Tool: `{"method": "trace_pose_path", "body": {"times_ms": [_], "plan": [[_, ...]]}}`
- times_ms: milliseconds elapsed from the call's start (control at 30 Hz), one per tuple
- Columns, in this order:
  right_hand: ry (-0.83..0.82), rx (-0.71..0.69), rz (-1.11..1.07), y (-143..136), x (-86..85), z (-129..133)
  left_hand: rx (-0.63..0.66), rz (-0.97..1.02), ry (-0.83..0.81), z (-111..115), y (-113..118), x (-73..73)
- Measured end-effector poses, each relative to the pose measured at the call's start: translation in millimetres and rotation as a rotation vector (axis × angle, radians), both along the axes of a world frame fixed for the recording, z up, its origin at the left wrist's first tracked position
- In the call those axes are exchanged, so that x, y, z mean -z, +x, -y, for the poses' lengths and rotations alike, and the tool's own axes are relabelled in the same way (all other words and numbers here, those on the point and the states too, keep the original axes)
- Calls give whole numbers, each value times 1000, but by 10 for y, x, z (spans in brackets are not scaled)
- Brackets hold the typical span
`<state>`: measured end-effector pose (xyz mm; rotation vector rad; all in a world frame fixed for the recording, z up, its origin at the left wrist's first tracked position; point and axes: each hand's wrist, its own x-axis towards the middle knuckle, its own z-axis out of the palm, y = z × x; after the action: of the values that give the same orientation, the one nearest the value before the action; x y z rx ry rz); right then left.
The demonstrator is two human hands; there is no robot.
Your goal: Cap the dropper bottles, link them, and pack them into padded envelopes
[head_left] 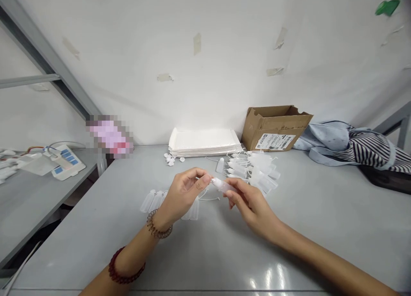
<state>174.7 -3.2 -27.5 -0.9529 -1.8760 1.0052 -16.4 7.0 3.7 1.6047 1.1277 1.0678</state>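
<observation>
In front of me, my right hand [247,199] grips the body of a small translucent white plastic tube [221,185] between thumb and fingers. The tube is tilted, its narrow end pointing up and left. At that end, my left hand [189,187] pinches with thumb and forefinger. Any small part between those fingertips is hidden. Beneath and beside the left hand lies a row of flat translucent pieces [148,201], partly covered by the hand. Beyond the right hand is a pile of similar translucent pieces [263,172] with thin white loops. One separate piece [220,165] lies left of the pile.
Small white discs [170,160] lie near a stack of white padded envelopes [205,142] by the wall. An open cardboard box [276,127] stands right of it. Blue and striped cloth [349,144] lies farther right. On the left side table [73,185] rests a white-and-blue device [69,161].
</observation>
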Motion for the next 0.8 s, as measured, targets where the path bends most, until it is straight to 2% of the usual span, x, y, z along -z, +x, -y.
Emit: {"method": "trace_pose_path", "body": {"times_ms": [167,267,333,400,467,567,633,700,733,800], "plan": [[543,140,204,-31,132,20,-3,-184,17,44,72,26],[672,158,238,-33,144,45,24,-240,-15,55,80,26],[617,145,216,-22,120,64,65,-247,-26,49,69,21],[472,123,174,-8,73,74,111,-243,-9,37,51,20],[241,84,120,5,11,62,135,-259,45,27,34,27],[-214,-25,-33,26,-84,4,144,-304,188,20,17,44],[-418,-100,-143,42,-125,-34,144,-322,262,20,14,48],[-434,-118,-163,57,-136,-47,140,-329,245,20,17,43],[-371,-103,-127,62,-127,-42,140,-326,202,20,20,39],[-132,-41,-3,66,-85,-18,138,-308,82,15,24,32]]}}
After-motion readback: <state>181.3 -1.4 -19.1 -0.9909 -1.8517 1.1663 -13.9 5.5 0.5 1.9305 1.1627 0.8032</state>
